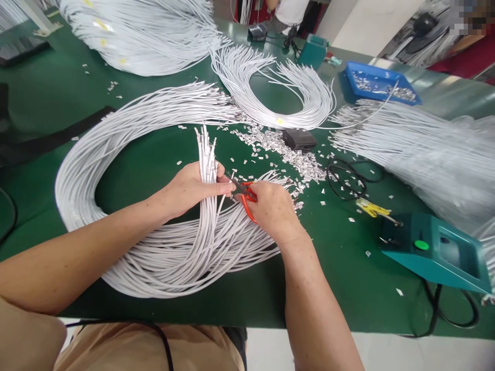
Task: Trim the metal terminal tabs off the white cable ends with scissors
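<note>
My left hand [195,185] is closed around a bunch of white cables [208,175], whose cut ends point up and away from me. In my right hand [273,208] is a pair of cutters [247,198] with orange handles and dark blades. The blades reach to the left thumb and fingertips, close to the end of a single cable; whether they touch it I cannot tell. The held bunch rises out of a large loop of white cables [154,263] lying on the green table [332,288]. Small silvery-white scraps [286,152] are strewn beyond my hands.
Behind lie a smaller cable coil [309,111] and a big cable bundle [143,36]. A blue tray [381,82] of small metal parts stands back right, near plastic-wrapped cables [436,149]. At right sits a teal device [436,252] with a black cord. A black block [299,139] is among the scraps.
</note>
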`<state>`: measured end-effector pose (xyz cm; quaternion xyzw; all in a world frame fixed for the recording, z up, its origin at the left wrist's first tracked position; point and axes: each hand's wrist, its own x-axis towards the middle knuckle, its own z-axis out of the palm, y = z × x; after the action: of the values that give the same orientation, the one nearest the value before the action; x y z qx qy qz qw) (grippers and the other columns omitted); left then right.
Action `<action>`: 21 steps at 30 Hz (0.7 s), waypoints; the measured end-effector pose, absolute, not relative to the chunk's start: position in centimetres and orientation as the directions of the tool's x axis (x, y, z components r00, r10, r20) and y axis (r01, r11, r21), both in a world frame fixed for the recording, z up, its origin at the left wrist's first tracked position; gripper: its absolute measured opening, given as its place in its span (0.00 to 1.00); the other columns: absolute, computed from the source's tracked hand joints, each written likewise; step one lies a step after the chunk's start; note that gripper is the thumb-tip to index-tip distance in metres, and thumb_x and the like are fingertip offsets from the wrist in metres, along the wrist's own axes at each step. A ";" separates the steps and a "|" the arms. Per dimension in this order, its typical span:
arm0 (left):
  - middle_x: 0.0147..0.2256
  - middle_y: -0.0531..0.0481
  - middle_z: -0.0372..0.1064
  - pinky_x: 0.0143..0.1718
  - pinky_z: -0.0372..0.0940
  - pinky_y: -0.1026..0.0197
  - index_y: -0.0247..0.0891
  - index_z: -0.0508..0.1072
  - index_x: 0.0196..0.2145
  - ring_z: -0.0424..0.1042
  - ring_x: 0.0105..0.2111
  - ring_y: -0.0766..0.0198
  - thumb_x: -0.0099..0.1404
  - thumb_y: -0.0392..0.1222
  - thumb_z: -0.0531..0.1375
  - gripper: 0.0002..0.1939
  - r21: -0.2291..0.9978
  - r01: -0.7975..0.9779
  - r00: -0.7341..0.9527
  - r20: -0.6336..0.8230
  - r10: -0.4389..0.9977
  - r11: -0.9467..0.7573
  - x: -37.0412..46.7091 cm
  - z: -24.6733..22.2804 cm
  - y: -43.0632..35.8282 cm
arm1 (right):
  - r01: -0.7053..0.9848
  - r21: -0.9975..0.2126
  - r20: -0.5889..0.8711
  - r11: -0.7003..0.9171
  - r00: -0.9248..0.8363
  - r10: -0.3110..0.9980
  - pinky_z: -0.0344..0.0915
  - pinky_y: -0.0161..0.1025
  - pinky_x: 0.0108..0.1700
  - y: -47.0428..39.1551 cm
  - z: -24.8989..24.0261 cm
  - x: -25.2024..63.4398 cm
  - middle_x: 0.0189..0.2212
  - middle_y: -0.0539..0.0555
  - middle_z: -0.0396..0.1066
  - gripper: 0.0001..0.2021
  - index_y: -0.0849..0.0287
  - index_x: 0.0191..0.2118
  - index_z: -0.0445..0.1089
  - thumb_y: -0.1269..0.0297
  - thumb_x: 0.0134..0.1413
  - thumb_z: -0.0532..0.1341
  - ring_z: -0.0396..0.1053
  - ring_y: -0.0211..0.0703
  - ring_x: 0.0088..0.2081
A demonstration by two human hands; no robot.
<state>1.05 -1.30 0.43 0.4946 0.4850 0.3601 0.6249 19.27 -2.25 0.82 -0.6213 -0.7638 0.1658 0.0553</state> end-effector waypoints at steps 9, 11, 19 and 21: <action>0.30 0.51 0.74 0.38 0.65 0.60 0.38 0.63 0.31 0.74 0.33 0.64 0.54 0.38 0.68 0.15 0.909 -0.147 0.415 -0.302 0.858 0.391 0.8 0.0 -1.1 | 0.361 -0.932 -0.097 -0.033 -0.160 0.982 0.57 0.34 0.30 -1.9 1.8 20.5 0.24 0.48 0.69 0.09 0.60 0.32 0.76 0.60 0.50 0.63 0.60 0.34 0.26; 0.31 0.50 0.74 0.37 0.65 0.61 0.38 0.62 0.31 0.73 0.31 0.65 0.55 0.38 0.67 0.15 0.895 -0.154 0.447 -0.315 0.837 0.419 0.9 0.1 -1.1 | 0.178 -0.982 -0.092 -0.059 -0.179 0.980 0.61 0.35 0.33 -1.9 1.9 20.3 0.28 0.49 0.72 0.09 0.58 0.35 0.77 0.60 0.50 0.64 0.64 0.35 0.29; 0.27 0.53 0.72 0.35 0.64 0.60 0.38 0.62 0.28 0.70 0.29 0.66 0.55 0.37 0.67 0.14 0.872 -0.213 0.533 -0.274 0.800 0.441 1.1 0.5 -1.2 | -0.188 -0.978 -0.014 -0.092 -0.381 0.924 0.67 0.40 0.40 -1.8 0.6 19.3 0.25 0.48 0.72 0.08 0.56 0.37 0.77 0.60 0.54 0.63 0.71 0.38 0.29; 0.26 0.53 0.72 0.35 0.64 0.61 0.38 0.62 0.28 0.70 0.29 0.66 0.55 0.37 0.67 0.14 0.865 -0.221 0.524 -0.286 0.803 0.451 1.1 0.4 -1.2 | -0.235 -0.968 0.014 -0.086 -0.397 0.918 0.68 0.40 0.39 -1.9 0.5 19.1 0.23 0.48 0.71 0.09 0.57 0.36 0.76 0.58 0.54 0.63 0.70 0.37 0.27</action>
<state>1.11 -1.17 0.39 0.4058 0.3586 0.3311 0.7727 19.09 -1.85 0.51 -0.3317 -0.5150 0.6581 0.4378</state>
